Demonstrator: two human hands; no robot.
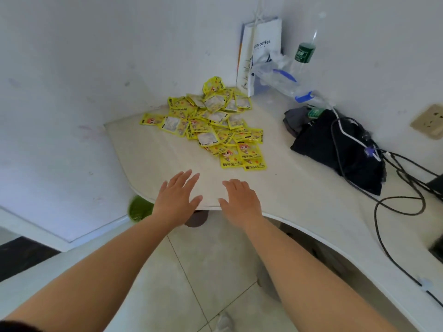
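A loose pile of several small yellow packets (211, 121) with cartoon prints lies on the white table (299, 200), reaching back toward the wall corner. My left hand (178, 197) stretches out over the table's front edge, fingers straight and spread, holding nothing. My right hand (241, 200) is beside it, palm down, fingers relaxed and empty. Both hands are short of the nearest packets (242, 156) and apart from them.
A white paper coffee bag (261, 51) stands in the corner by clear plastic bottles (304, 56). A black bag (340, 147) with cables (398, 207) lies at the right. A wall socket (429, 121) is far right. A green bin (140, 209) sits on the floor below the table.
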